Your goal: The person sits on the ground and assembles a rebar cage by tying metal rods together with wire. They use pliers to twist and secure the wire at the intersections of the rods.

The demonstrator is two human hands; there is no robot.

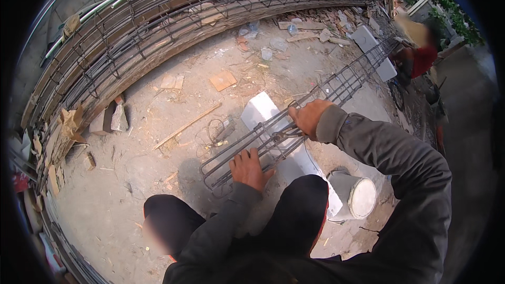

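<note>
Rusty steel rebar cage (315,100) lies across a white concrete block (260,110), long axis running away up-right. Left hand (247,169) presses flat at near end; right hand (307,117) grip closed around dark pliers-like tool (281,137).

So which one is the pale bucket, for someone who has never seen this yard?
Start at the long rebar cage running across the dirt ground under both hands. Just right of the person's dark knee, below the white block, lies the pale grey round bucket, tipped on its side.
</note>
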